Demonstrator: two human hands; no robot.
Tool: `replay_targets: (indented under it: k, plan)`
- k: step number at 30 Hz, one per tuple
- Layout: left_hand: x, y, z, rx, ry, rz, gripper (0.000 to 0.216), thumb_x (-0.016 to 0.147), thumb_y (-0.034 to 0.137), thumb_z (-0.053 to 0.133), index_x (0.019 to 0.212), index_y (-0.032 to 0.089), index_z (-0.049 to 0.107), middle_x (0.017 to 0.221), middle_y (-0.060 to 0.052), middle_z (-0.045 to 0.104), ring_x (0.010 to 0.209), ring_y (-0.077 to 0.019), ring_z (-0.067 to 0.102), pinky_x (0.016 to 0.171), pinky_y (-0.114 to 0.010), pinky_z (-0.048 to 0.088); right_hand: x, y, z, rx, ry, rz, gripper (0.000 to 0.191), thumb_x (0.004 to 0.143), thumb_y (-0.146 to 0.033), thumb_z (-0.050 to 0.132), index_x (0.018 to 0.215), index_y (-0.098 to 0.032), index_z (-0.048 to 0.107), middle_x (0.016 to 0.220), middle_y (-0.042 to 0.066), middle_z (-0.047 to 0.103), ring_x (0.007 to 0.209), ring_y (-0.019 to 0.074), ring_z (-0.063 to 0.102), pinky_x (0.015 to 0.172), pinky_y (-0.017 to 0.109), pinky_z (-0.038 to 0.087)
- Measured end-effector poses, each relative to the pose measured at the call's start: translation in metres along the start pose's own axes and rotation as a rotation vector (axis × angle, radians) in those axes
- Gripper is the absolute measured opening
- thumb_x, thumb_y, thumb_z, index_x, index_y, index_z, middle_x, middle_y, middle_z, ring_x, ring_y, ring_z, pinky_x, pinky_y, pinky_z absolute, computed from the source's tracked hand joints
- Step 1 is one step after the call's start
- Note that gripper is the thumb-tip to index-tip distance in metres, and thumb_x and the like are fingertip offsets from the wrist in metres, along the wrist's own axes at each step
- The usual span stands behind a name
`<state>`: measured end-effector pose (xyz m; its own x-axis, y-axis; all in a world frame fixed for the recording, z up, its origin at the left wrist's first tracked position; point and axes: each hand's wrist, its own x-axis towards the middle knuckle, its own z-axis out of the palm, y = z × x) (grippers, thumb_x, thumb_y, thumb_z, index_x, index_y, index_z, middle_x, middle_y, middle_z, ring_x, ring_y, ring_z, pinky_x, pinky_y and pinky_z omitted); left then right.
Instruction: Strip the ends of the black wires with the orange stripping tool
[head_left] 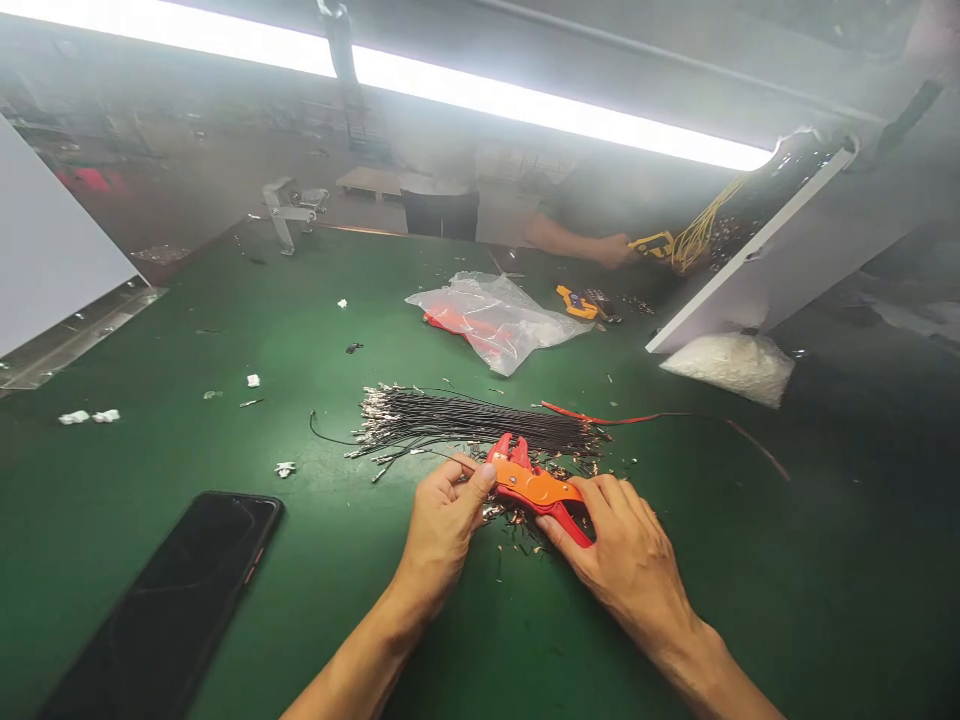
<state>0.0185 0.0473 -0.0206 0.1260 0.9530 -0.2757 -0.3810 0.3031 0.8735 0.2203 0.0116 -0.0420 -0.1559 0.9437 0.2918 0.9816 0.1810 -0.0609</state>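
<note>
My right hand point(626, 530) is wrapped round the handles of a red and orange wire stripper point(534, 485), whose jaws point up and to the left. Close to those jaws, my left hand point(448, 510) pinches a thin black wire point(439, 455), its end hidden at the tool. Just beyond the tool lies a bundle of black wires point(480, 415), with metal terminals at the left ends and bare copper at many right ends. Scraps of insulation and copper point(517, 530) are scattered on the green table under the stripper.
A black phone point(165, 610) lies at the left. Behind the bundle are a clear plastic bag point(502, 320) with something red and a yellow tool point(576, 302). A bag of white pieces point(731, 367) sits at right. Across the table, another person's hand point(615, 250) holds a yellow tool.
</note>
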Motion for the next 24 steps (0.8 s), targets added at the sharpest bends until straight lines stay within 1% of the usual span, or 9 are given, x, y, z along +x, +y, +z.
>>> replay_targets:
  k: [5,8,10,13,15,17,19,22,24]
  plan:
    - [0.002,-0.003,0.0,-0.014,0.032,0.016,0.049,0.064,0.059,0.081,0.073,0.016,0.059,0.044,0.013,0.03,0.04,-0.0021,0.018,0.041,-0.02,0.01,0.003,0.008,-0.006,0.158,0.068,0.073,0.048,0.094,-0.061,0.05,0.104,-0.016,0.063,0.092,0.011,0.066,0.087,0.0302,0.061,0.08,0.044,0.049]
    - [0.002,-0.004,0.0,-0.019,0.087,0.054,0.044,0.068,0.054,0.08,0.077,0.014,0.063,0.042,0.012,0.035,0.04,-0.0026,0.023,0.043,-0.02,0.015,0.007,0.014,-0.016,0.466,0.065,0.242,0.05,0.09,-0.065,0.053,0.1,-0.018,0.066,0.089,0.008,0.066,0.081,0.0278,0.061,0.075,0.041,0.05]
    - [0.001,-0.002,0.002,-0.009,0.118,0.079,0.04,0.071,0.051,0.079,0.078,0.013,0.067,0.04,0.011,0.038,0.04,-0.0031,0.027,0.045,-0.02,0.02,0.009,0.016,-0.024,0.862,-0.024,0.385,0.048,0.087,-0.066,0.056,0.096,-0.021,0.069,0.082,0.006,0.066,0.073,0.0249,0.06,0.067,0.037,0.05]
    - [-0.002,0.001,0.005,0.013,0.149,0.115,0.037,0.072,0.048,0.078,0.078,0.013,0.07,0.04,0.008,0.043,0.04,-0.004,0.033,0.046,-0.019,0.024,0.007,0.015,-0.034,1.512,-0.245,0.546,0.047,0.088,-0.063,0.056,0.098,-0.019,0.072,0.083,0.008,0.07,0.073,0.0227,0.061,0.065,0.034,0.05]
    - [-0.004,0.003,0.007,0.03,0.176,0.153,0.035,0.073,0.048,0.077,0.077,0.013,0.071,0.041,0.007,0.046,0.04,-0.0045,0.036,0.045,-0.019,0.027,0.005,0.011,-0.037,1.771,-0.418,0.578,0.043,0.087,-0.056,0.061,0.102,-0.017,0.073,0.087,0.009,0.072,0.074,0.0206,0.061,0.066,0.031,0.05]
    - [-0.006,0.006,0.008,0.05,0.211,0.211,0.033,0.074,0.047,0.077,0.078,0.015,0.072,0.043,0.007,0.048,0.042,-0.0052,0.039,0.046,-0.019,0.031,0.003,0.006,-0.038,1.892,-0.554,0.587,0.035,0.082,-0.044,0.07,0.102,-0.015,0.073,0.085,0.008,0.072,0.071,0.0179,0.061,0.065,0.029,0.049]
    - [-0.009,0.009,0.009,0.078,0.243,0.285,0.029,0.076,0.045,0.077,0.079,0.016,0.073,0.046,0.007,0.049,0.045,-0.0056,0.042,0.048,-0.018,0.035,0.001,0.0,-0.036,1.956,-0.632,0.622,0.028,0.078,-0.032,0.073,0.1,-0.014,0.073,0.081,0.007,0.071,0.067,0.0163,0.061,0.062,0.027,0.048]
    - [-0.013,0.011,0.011,0.127,0.279,0.4,0.023,0.077,0.041,0.077,0.079,0.018,0.075,0.049,0.006,0.051,0.047,-0.0054,0.045,0.05,-0.017,0.039,-0.002,-0.009,-0.031,2.033,-0.676,0.641,0.026,0.078,-0.027,0.07,0.099,-0.013,0.072,0.079,0.008,0.072,0.066,0.0171,0.063,0.062,0.029,0.049]
    - [-0.016,0.011,0.013,0.158,0.297,0.462,0.021,0.076,0.04,0.078,0.076,0.019,0.076,0.051,0.006,0.052,0.046,-0.0053,0.046,0.048,-0.017,0.039,-0.005,-0.014,-0.027,2.072,-0.653,0.624,0.025,0.078,-0.027,0.068,0.099,-0.013,0.071,0.079,0.009,0.073,0.067,0.0181,0.065,0.063,0.03,0.05]
